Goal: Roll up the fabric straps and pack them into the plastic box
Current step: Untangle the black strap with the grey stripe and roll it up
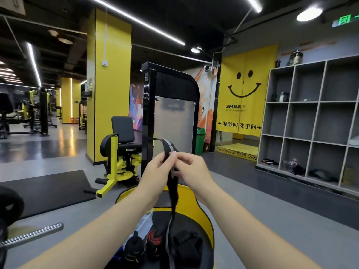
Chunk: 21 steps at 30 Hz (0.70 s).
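At the far left, well away from our fingers, a bare steel bar (33, 232) juts over the grey floor; it has no part in this. Below our left wrist sits the clear plastic box (142, 223), only partly visible, with a dark rolled strap bundle (134, 247) and a red-and-black coiled strap (154, 237) lying close by on the round black seat with the yellow rim (204, 216). Whether those rolls lie in the box or just beside it we cannot tell.

Our left hand (155, 169) is raised in front of us, thumb and fingers closed in a pinch on the long black fabric strap with a grey edge (172, 191), near its top. The strap arches just above the fingertips, then hangs straight down between both wrists, its tail trailing onto the seat.

Our right hand (191, 167) meets the left at the same spot, fingertips closed on the strap's edge, touching or nearly touching the left fingers.

We judge the strap light, soft and limp: it droops under its own weight, so it will not hold a shape unaided. The roll should begin at the pinched top end, turned tightly between the fingertips, with the hanging length kept lightly taut; slack would let the coil spring loose. A black folded strap (188, 247) waits under our right forearm.
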### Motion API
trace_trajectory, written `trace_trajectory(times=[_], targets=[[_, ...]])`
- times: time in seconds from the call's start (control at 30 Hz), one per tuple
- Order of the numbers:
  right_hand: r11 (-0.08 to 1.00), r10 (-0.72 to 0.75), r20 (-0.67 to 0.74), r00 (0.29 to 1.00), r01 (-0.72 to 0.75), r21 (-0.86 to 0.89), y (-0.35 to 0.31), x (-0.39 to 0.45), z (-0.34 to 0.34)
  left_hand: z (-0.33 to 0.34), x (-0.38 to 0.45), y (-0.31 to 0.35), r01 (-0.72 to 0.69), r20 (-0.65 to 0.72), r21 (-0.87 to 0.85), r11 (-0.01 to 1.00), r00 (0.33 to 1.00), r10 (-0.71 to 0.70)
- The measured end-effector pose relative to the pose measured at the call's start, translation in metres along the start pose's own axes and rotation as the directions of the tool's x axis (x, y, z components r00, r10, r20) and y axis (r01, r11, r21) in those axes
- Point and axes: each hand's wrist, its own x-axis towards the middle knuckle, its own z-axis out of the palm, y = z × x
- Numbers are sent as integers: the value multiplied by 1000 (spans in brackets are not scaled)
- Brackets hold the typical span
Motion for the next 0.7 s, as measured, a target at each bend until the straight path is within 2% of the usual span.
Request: trace_trajectory(times=[0.07, 0.13, 0.23, 0.33, 0.5, 0.6, 0.7], targets=[[997, -3, 54, 999, 7, -73, 6, -1, 0, -6, 6, 1, 88, -59, -124, 988, 994, -96], [992, -27, 8, 1000, 28, -120, 8, 2, -4, -14, 11, -1, 160, -62, -176, 971, 983, -173], [992, -30, -119, 992, 15, -128, 9, 9, -13, -21, 17, -7, 242, 14, -228, 943, 969, -245], [980, 17, -107, 994, -37, -196, 12, 14, -23, -24, 21, -11, 301, 113, -264, 916, 953, -280], [992, 80, -9, 997, -80, -102, 15, 17, -33, -26, 27, -10, 284, 160, -193, 939, 954, -255], [996, 78, 20, 997, -77, -46, 12, 16, -40, -30, 28, -4, 262, 153, -50, 964, 956, -251], [989, 98, 140, 985, -113, 98, 8, 14, -47, -39, 32, 4, 303, 230, 30, 953, 925, -302]])
